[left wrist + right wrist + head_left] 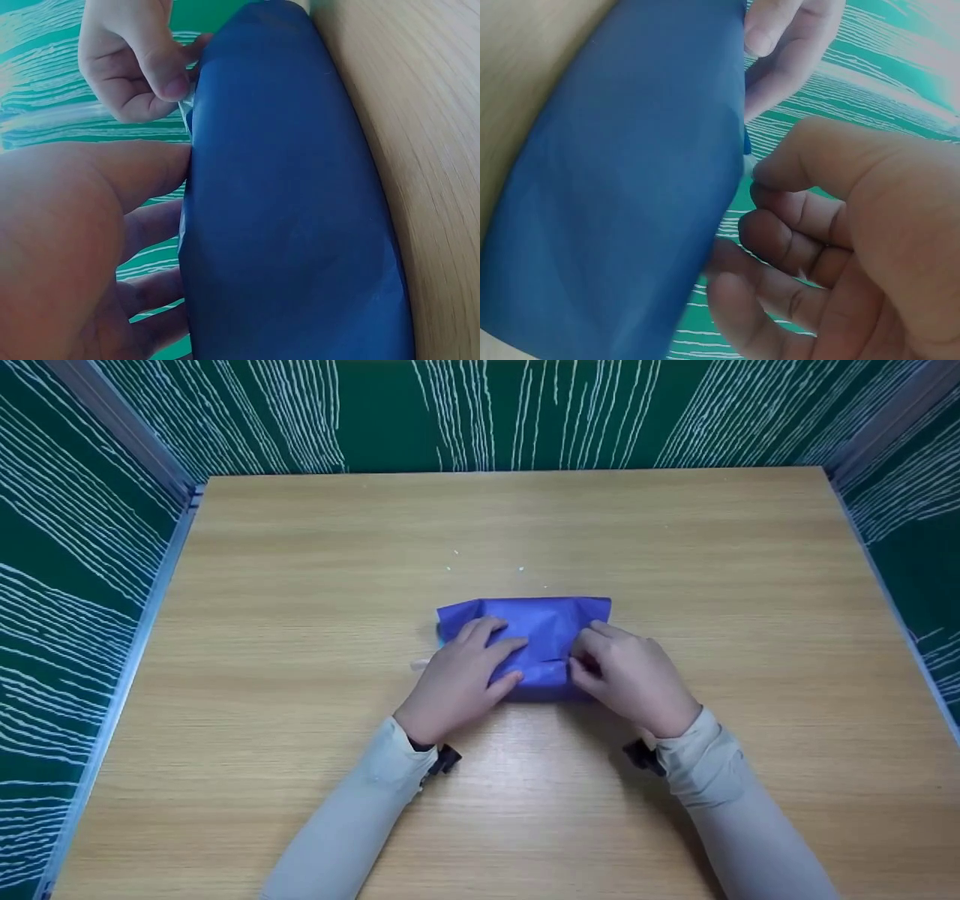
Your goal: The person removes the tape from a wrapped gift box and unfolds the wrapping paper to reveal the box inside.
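A flat package wrapped in blue-purple paper [547,615] lies on the table, its creased top facing up. My left hand [469,679] rests on the left part of the wrapping with the fingers spread. At the package's right side, my right hand [630,675] has its fingers curled and pinches a small clear strip [748,163], like tape, at the top edge of the paper. The left wrist view shows the wrapped side [285,187] smooth and bulging. What the paper encloses is hidden.
The package lies near the middle of a wooden table [300,570]. Several tiny white scraps [521,568] lie behind it. A whitish object [418,664] sticks out at its left, partly hidden by the left hand. Green walls with white lines [525,420] stand around the table.
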The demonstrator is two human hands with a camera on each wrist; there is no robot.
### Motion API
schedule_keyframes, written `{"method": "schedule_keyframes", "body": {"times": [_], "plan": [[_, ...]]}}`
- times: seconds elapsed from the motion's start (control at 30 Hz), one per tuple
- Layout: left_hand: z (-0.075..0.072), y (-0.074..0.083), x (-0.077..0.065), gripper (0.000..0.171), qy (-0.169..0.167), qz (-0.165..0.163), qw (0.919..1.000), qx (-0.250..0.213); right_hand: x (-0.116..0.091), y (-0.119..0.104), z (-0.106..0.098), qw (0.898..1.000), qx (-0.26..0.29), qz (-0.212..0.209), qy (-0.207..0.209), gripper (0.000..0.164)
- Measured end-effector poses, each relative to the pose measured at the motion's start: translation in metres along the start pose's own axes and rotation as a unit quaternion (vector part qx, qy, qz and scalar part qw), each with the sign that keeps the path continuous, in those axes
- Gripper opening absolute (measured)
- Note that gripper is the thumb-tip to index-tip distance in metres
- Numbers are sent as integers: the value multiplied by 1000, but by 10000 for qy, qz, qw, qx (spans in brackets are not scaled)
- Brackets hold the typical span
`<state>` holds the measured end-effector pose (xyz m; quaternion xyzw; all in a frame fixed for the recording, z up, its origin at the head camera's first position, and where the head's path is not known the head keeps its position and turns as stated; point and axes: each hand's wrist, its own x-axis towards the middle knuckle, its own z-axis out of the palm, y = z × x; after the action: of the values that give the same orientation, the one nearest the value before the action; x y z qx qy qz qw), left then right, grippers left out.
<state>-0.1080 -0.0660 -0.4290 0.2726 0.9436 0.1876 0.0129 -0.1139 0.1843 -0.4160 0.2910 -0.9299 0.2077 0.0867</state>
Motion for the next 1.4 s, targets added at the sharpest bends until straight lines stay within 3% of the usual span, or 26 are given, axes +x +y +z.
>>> {"method": "schedule_keyframes", "body": {"times": [0.27, 0.6, 0.83, 1.03, 1.4], "plan": [[-1, 0, 0, 49, -33, 23, 10000, 19, -1, 2, -2, 10000, -5, -51, 68, 8], [1, 0, 0, 50, -56, 52, 9999, 106, 0, 1, 3, 9998, -125, -1, -150, 34], [2, 0, 0, 49, -20, 90, 9999, 110, -1, 1, 2, 9995, -117, -254, 153, 7], [0, 0, 1, 49, -41, 69, 9999, 81, -1, 3, -2, 9993, -56, -228, 286, 7], [-1, 2, 1, 51, 41, 52, 9999, 106, -3, 5, -6, 9953, -155, -855, -438, 7]]}}
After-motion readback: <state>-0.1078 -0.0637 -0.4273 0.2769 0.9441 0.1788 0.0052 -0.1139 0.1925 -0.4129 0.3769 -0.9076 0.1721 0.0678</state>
